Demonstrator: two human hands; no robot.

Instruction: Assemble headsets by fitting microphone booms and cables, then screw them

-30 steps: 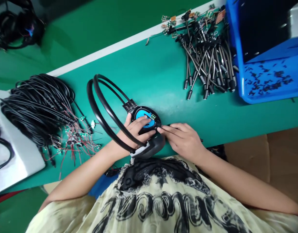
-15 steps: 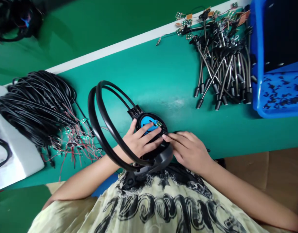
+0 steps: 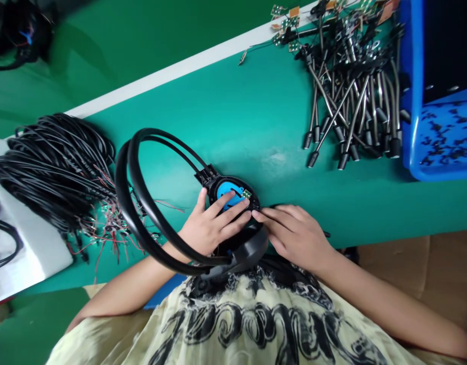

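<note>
A black headset (image 3: 137, 213) with a double-band headband lies tilted at the table's front edge, against my shirt. Its far ear cup is opened, showing a blue disc (image 3: 224, 189) and a small green circuit board (image 3: 246, 194). My left hand (image 3: 214, 220) rests across this cup with fingers spread, fingertips on the disc and beside the board, thumb at the cup's left edge. At the cup's right rim, my right hand (image 3: 294, 230) has its fingers pressed together. What they pinch is hidden; dark thin parts show behind that hand. The nearer ear cup (image 3: 252, 248) sits below both hands.
Bundled black cables (image 3: 54, 172) with red wire ends lie at left, partly over a white tray (image 3: 47, 258). Several metal gooseneck stems (image 3: 343, 116) with small boards are piled at right beside a blue bin (image 3: 418, 126). More black items (image 3: 21, 35) sit at far left.
The headband has swung slightly left, and the opened cup with my left hand has shifted a little left. My right hand stays at the cup's rim. The view has turned slightly.
</note>
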